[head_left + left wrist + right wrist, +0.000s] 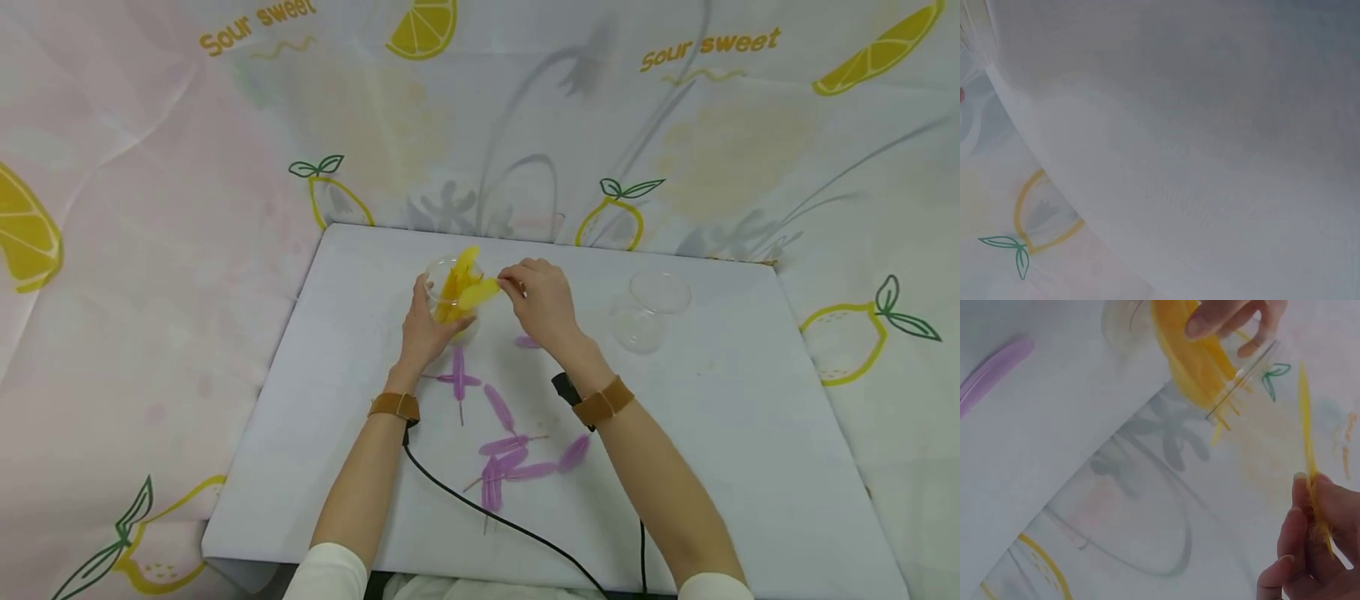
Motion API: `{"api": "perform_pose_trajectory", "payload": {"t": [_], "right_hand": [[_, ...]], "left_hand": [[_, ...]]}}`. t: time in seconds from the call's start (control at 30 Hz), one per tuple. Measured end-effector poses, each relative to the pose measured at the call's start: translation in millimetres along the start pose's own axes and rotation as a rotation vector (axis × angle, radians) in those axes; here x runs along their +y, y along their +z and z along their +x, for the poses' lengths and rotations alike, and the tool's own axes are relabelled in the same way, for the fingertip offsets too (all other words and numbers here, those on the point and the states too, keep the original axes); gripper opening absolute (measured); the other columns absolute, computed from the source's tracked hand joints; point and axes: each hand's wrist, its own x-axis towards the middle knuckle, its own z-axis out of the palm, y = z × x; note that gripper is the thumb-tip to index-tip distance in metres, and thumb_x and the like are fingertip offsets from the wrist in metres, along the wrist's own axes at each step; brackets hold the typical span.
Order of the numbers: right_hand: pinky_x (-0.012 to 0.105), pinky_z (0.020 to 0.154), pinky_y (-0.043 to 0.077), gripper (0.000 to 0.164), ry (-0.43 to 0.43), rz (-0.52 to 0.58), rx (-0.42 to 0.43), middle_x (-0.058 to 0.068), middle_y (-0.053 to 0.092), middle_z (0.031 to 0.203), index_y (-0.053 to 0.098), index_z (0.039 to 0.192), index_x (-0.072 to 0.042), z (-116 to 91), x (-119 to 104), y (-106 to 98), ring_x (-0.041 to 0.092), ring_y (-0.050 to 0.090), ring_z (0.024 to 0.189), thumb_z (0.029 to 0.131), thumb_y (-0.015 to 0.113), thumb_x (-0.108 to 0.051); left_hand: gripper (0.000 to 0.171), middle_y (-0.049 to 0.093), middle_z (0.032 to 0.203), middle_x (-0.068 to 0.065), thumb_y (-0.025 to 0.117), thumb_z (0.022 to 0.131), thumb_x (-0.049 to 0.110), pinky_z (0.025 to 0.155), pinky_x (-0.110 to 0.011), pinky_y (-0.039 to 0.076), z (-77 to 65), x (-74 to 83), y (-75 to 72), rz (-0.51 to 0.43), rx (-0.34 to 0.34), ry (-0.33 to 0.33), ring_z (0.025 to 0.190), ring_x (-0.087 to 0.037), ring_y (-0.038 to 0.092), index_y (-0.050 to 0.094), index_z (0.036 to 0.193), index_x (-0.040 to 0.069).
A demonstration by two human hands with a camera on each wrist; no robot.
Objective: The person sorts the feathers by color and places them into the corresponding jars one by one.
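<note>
Near the back of the white table, my left hand [426, 333] grips a clear cup [437, 267] holding several yellow feathers [452, 293]. My fingers wrap its left side, with the thumb across the front. Just right of the cup, my right hand [546, 304] pinches one yellow feather [480, 292] by its quill, its soft end toward the cup. The right wrist view shows this feather [1306, 425] upright between thumb and fingertips, apart from the bunch [1185, 359], whose quills point out past the cup rim. Neither hand shows in the left wrist view.
Several purple feathers [498, 408] lie scattered on the table [315, 467] between my forearms. Two clear round containers [637, 332] stand on the right. A black cable [487, 510] runs from my left wrist across the front. Lemon-print cloth [225, 167] surrounds the table.
</note>
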Motion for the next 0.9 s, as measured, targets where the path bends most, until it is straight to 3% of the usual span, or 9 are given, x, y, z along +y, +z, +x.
{"api": "perform_pose_trajectory", "payload": {"t": [0.17, 0.3, 0.5, 0.9], "right_hand": [[0.042, 0.085, 0.049, 0.015, -0.041, -0.052, 0.050, 0.011, 0.069, 0.090, 0.075, 0.101, -0.002, 16.6, -0.6, 13.7, 0.031, 0.061, 0.087, 0.098, 0.063, -0.011], [0.040, 0.087, 0.051, 0.014, -0.103, -0.087, 0.044, 0.013, 0.067, 0.092, 0.074, 0.103, 0.001, 25.3, 0.1, 26.6, 0.031, 0.061, 0.090, 0.098, 0.061, -0.004], [0.036, 0.090, 0.053, 0.016, -0.175, -0.135, -0.069, 0.014, 0.068, 0.097, 0.073, 0.105, 0.002, 30.8, -2.0, 44.3, 0.030, 0.061, 0.091, 0.092, 0.064, 0.006], [0.036, 0.075, 0.048, 0.018, -0.119, -0.146, -0.277, 0.007, 0.074, 0.096, 0.077, 0.106, -0.005, 33.9, -7.9, 71.1, 0.024, 0.052, 0.081, 0.099, 0.062, -0.013]], "left_hand": [[0.110, 0.032, 0.161, -0.008, 0.082, 0.078, 0.048, 0.116, -0.060, 0.029, -0.4, 0.4, -1.1, -0.005, 0.007, -0.004, 0.144, -0.041, 0.034, 0.011, 0.158, 0.023], [0.108, 0.033, 0.161, -0.010, 0.083, 0.078, 0.046, 0.115, -0.061, 0.030, -0.9, 0.0, -1.3, -0.006, 0.015, 0.008, 0.143, -0.041, 0.036, 0.013, 0.158, 0.024], [0.105, 0.033, 0.160, -0.011, 0.081, 0.080, 0.047, 0.113, -0.061, 0.033, -1.7, -1.8, -1.2, -0.005, 0.014, 0.035, 0.141, -0.040, 0.040, 0.013, 0.157, 0.026], [0.102, 0.034, 0.159, -0.012, 0.078, 0.082, 0.043, 0.111, -0.062, 0.036, -1.5, -3.0, -2.4, 0.020, 0.006, 0.044, 0.136, -0.041, 0.044, 0.012, 0.158, 0.023]]}}
